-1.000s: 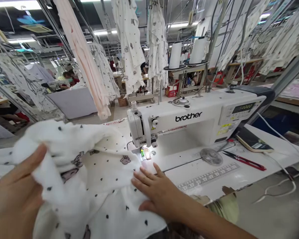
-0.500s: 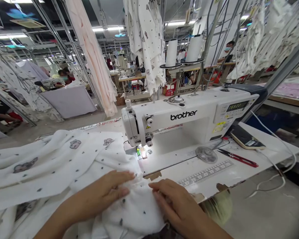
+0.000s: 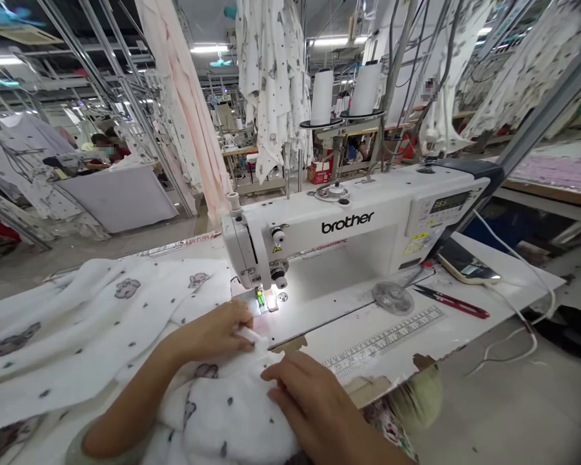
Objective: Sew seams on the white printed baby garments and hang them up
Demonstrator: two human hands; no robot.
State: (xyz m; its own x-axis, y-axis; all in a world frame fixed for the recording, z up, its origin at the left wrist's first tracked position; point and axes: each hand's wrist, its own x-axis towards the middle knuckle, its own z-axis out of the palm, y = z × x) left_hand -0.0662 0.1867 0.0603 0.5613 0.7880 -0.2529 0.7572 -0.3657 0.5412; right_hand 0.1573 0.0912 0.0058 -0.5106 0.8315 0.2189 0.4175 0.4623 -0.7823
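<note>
A white printed fabric (image 3: pixel 77 323) with small grey animal figures lies spread over the left of the sewing table. My left hand (image 3: pixel 217 332) pinches a folded edge of that fabric just in front of the presser foot (image 3: pixel 261 300) of the white Brother sewing machine (image 3: pixel 348 226). My right hand (image 3: pixel 305 397) rests with curled fingers on a bunched part of the same fabric at the table's front edge, gripping it.
Red-handled snips (image 3: pixel 452 300), a phone (image 3: pixel 467 265) and a printed ruler (image 3: pixel 382 339) lie on the table right of the needle. Two thread cones (image 3: pixel 343 90) stand behind the machine. Garments hang overhead. A white cable (image 3: pixel 518 336) trails off the right edge.
Both hands have pulled the fabric edge forward to the needle. My left hand came down from lifting the cloth and now pinches its edge. The view has tilted slightly down.
</note>
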